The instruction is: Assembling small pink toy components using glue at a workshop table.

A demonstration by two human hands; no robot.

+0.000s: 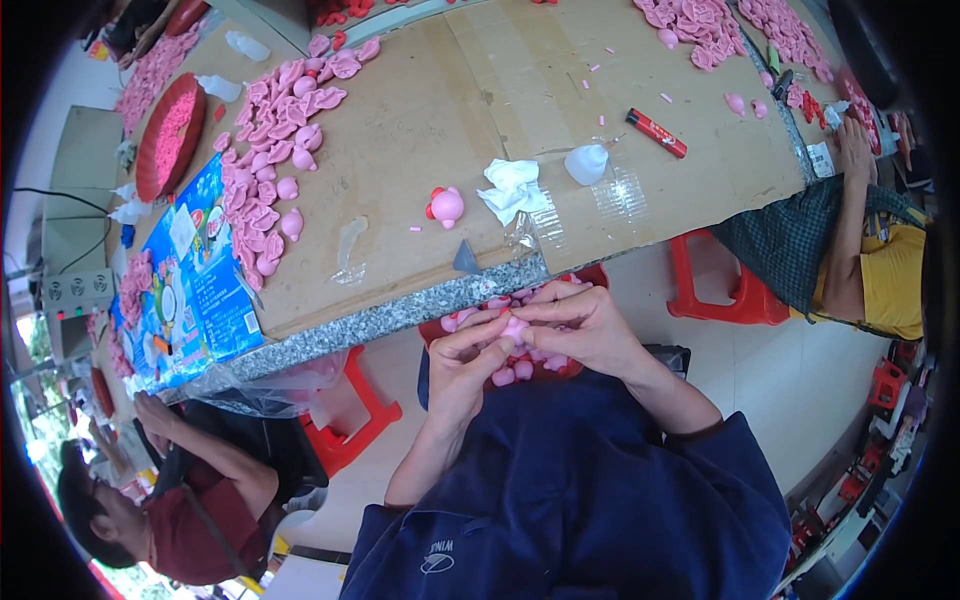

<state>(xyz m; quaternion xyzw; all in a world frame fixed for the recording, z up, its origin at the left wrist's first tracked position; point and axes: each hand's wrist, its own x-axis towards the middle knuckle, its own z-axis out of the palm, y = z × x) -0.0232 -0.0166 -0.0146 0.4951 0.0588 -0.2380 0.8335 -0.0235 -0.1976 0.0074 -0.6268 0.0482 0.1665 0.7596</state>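
Both of my hands meet over my lap, just off the table's near edge. The fingers of my left hand (466, 365) and my right hand (590, 335) pinch a small pink rubbery piece (515, 331) between them. Below them a red container holds several round pink pieces (503, 376) with red bits; my hands hide much of it. On the cardboard-covered table (400, 130) beyond sits one pink ball-shaped piece with red parts (447, 207). Beside it lie a crumpled white tissue (512, 190) and a small white squeeze bottle (586, 163).
A long heap of pink pieces (262, 190) lies at the left, by a brown bowl of pink bits (168, 138). A red tube (656, 134) lies at the right. Co-workers sit at either side, near red stools (722, 285). A stone edge (400, 328) borders the table.
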